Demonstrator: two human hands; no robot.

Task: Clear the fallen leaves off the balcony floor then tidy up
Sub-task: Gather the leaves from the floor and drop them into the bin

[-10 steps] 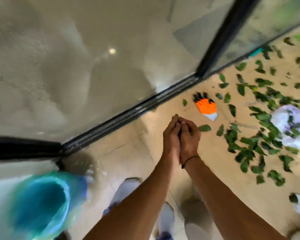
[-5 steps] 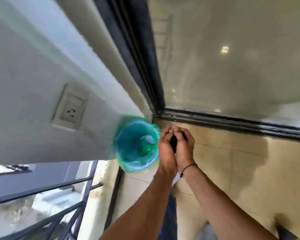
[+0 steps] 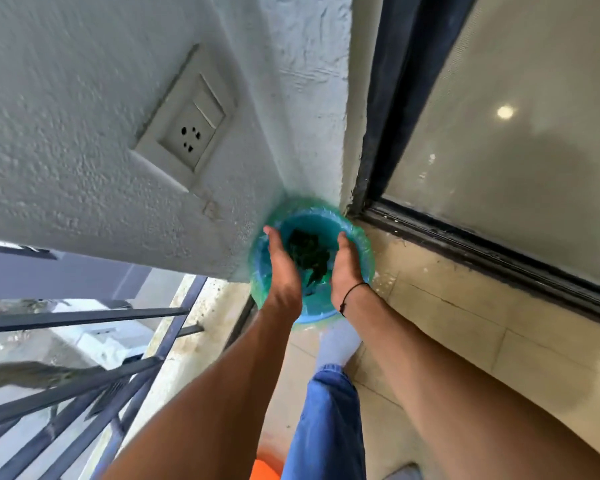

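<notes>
Rough white plaster wall (image 3: 66, 98) fills the upper left of the frame, with a grey socket and switch plate (image 3: 185, 131) set into it. At upper right a dark-framed glass door (image 3: 516, 133) runs down to the tan tiled balcony floor (image 3: 465, 327), and a dark metal railing (image 3: 84, 386) crosses the lower left.

In the corner where wall and door frame meet, just above frame centre, stands a blue bin (image 3: 312, 311) lined with a green plastic bag (image 3: 364, 247). Inside it you can see a dark clump of leaves (image 3: 305, 252), lying between your two hands.

Your left hand (image 3: 284, 271) is over the left side of the bin's mouth, fingers straight and together, palm turned inward toward the leaves. Your right hand (image 3: 343, 268) mirrors it on the right side, fingers also extended, with a thin black cord (image 3: 352, 292) round the wrist. The palms are apart and neither hand is gripping anything; whether the leaves touch your palms or are already loose in the bin, you cannot tell.

Below the bin, near bottom centre, your blue trouser leg (image 3: 326, 427) and pale sock (image 3: 336, 344) show, with a bit of orange (image 3: 264, 471) at the bottom edge.
</notes>
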